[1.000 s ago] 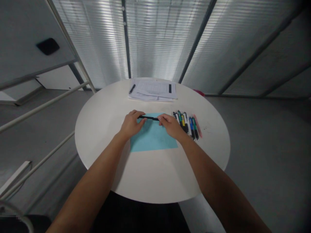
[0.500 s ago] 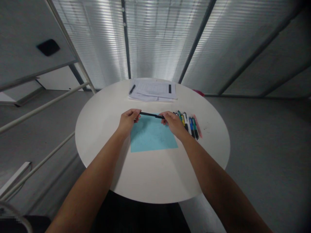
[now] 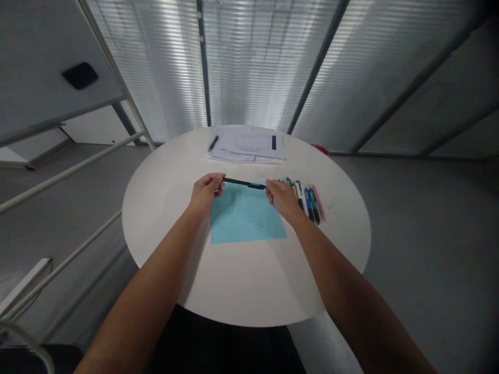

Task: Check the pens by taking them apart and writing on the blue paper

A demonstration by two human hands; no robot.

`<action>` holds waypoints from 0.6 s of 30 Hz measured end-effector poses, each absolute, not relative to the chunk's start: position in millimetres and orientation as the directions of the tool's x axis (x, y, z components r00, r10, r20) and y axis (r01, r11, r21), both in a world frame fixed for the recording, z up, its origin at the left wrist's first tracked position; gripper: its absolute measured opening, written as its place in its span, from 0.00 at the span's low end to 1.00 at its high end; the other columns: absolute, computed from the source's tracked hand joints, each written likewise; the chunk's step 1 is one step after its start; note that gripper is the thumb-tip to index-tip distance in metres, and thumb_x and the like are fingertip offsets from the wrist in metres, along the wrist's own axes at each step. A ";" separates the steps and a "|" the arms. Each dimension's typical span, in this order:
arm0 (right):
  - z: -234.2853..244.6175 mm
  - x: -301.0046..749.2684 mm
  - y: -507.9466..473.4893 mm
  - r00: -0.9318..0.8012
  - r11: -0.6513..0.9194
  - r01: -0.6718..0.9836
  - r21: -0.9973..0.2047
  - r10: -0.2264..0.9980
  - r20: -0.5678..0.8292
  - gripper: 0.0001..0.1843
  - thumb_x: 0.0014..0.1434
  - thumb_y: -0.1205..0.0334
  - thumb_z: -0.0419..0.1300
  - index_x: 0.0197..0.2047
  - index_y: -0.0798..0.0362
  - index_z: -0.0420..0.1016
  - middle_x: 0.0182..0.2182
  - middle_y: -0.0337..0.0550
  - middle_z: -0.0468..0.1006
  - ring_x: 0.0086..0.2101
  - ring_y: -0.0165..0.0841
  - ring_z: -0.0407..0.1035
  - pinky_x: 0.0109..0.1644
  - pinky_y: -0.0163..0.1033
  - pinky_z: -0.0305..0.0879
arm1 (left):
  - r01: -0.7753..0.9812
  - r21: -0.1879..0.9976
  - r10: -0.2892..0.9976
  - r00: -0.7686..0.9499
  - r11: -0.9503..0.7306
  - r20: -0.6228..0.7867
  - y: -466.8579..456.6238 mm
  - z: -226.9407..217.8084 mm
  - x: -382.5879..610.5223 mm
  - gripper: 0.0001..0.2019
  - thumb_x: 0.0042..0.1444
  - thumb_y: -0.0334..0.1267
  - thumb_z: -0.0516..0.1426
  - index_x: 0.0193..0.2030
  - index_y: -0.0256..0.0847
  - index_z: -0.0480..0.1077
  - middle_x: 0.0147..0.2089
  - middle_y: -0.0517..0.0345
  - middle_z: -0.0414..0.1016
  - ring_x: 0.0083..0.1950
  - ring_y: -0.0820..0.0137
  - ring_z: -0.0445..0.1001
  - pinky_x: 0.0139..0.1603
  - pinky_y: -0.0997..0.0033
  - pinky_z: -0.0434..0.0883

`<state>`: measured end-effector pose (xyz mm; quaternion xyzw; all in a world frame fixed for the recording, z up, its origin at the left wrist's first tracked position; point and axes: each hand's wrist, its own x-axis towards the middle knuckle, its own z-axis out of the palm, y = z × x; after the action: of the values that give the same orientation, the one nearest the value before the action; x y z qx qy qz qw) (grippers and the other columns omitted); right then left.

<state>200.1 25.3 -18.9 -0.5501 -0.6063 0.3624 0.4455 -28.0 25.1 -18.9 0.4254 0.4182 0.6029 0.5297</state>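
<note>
One pen (image 3: 244, 183), left hand (image 3: 205, 193), right hand (image 3: 283, 197)

Both forearms extend forward and converge. The left hand (image 3: 205, 193) is curled, thumb and fingertips pinched together at its far right edge, wrist behind the grip. The right hand (image 3: 283, 196) mirrors this pose.

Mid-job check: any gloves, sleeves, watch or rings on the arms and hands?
No. The left hand and right hand are ungloved, with no ring showing. The left forearm and right forearm are uncovered to the frame edge: no sleeve, watch or band in view.
</note>
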 end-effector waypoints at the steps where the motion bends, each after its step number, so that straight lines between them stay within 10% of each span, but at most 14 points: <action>1: -18.6 200.0 25.2 0.004 0.128 0.336 -0.933 0.990 0.138 0.23 0.61 0.44 0.51 0.22 0.51 0.64 0.12 0.32 0.60 0.16 0.25 0.56 0.21 0.33 0.52 | -0.281 0.956 0.995 -0.077 -0.090 0.071 25.1 -18.9 -27.9 0.14 0.49 0.46 0.63 0.37 0.38 0.75 0.28 0.60 0.68 0.25 0.78 0.63 0.27 0.75 0.62; 18: -14.6 198.3 24.4 0.021 0.083 0.219 -0.972 0.996 0.090 0.22 0.58 0.42 0.54 0.24 0.51 0.62 0.12 0.30 0.59 0.13 0.23 0.54 0.16 0.30 0.48 | -0.333 0.943 0.999 -0.040 -0.013 0.000 23.8 -15.3 -28.0 0.14 0.45 0.44 0.65 0.36 0.38 0.74 0.27 0.60 0.70 0.24 0.78 0.64 0.26 0.75 0.61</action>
<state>198.3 24.4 -14.6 -0.5372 -0.5653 0.4122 0.4711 -28.0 23.8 -15.3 0.4000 0.4166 0.5887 0.5656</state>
